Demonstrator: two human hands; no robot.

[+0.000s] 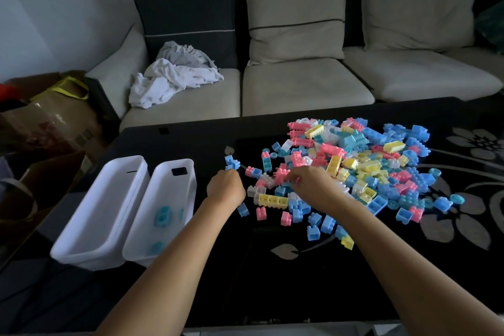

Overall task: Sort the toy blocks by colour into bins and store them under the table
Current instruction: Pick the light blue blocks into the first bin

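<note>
Pastel toy blocks [354, 166] (blue, pink, yellow, white) lie heaped loosely on the black table [245, 281]. Left of them stand two white bins [90, 226], side by side. The right bin [188, 183] holds a few blue blocks [162, 215].

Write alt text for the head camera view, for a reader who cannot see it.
A person's hands sort a pile of pastel toy blocks on a dark table: the left hand holds a blue block, the right hand pinches a pink block. To their left stand an empty white bin and a second bin holding a few blue blocks.
</note>
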